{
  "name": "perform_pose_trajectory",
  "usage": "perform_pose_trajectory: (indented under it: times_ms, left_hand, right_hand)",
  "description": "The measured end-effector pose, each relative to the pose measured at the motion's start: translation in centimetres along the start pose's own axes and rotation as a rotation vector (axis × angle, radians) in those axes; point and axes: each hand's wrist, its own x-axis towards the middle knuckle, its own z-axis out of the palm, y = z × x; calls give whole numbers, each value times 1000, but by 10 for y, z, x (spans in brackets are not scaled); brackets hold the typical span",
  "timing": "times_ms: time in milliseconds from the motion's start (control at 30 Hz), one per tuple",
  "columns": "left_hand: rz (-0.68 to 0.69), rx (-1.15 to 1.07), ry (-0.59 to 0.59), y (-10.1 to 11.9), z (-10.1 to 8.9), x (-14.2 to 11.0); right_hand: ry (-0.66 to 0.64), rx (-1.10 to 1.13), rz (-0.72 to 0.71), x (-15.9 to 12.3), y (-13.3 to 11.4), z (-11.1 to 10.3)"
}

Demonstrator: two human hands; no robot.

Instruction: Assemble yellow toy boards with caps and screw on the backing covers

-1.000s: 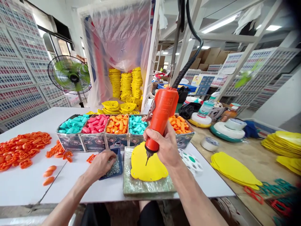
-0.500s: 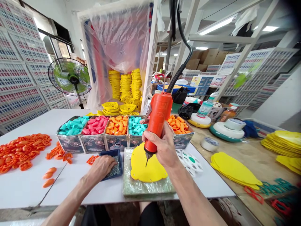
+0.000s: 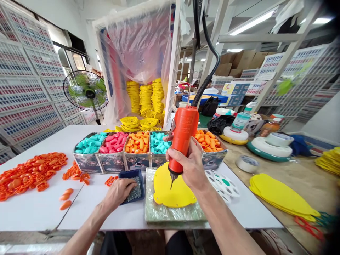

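My right hand (image 3: pixel 191 166) is wrapped around an orange-red electric screwdriver (image 3: pixel 185 124), which hangs from a black cable. Its bit points down over a flat yellow plastic panel (image 3: pixel 174 198), with a small gap seeming to lie between them. The panel rests on a plastic-wrapped block (image 3: pixel 170 216). To the left, my left hand (image 3: pixel 120 191) reaches into a small dark blue tray (image 3: pixel 142 184) of small metal screws (image 3: pixel 136 191). Its fingers are drawn together at the screws; whatever the tips hold is hidden.
Behind the block, a row of cardboard bins (image 3: pixel 113 163) holds turquoise, pink and orange parts. Loose orange parts (image 3: pixel 32 173) lie at left. White perforated pieces (image 3: pixel 225 182) and stacked yellow panels (image 3: pixel 281 194) are at right. Yellow shells (image 3: pixel 146 95) and a fan (image 3: pixel 86 91) stand farther back.
The view has shifted slightly, moving the scene rightward. My left hand stays at the screw tray, its fingers shifting a little. My right hand still holds the screwdriver over the yellow panel.
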Motion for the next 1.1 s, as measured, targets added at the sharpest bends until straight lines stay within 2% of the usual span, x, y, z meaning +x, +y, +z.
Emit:
perform_pose_trajectory:
  times_ms: [233,333,400,500,600,833,967,1100]
  left_hand:
    - [-24,-259,63,7,8,-13]
    - [-4,-390,81,24,14,-19]
    - [-9,-557,109,38,18,-23]
    - [-43,-818,169,58,21,-28]
    - [-106,-985,188,69,23,-30]
    - [-249,-1301,182,76,31,-30]
    - [-252,-1399,170,79,37,-30]
    - [-230,-1416,173,80,41,-30]
  right_hand:
    - [-10,51,7,4,4,7]
    - [-8,98,-20,7,5,20]
    - [-3,135,-34,7,6,29]
    - [2,164,-18,6,7,40]
    - [-21,176,12,3,8,45]
    - [-23,147,16,-1,10,47]
    - [-6,163,-10,-1,10,49]
    - [1,183,27,-3,11,48]
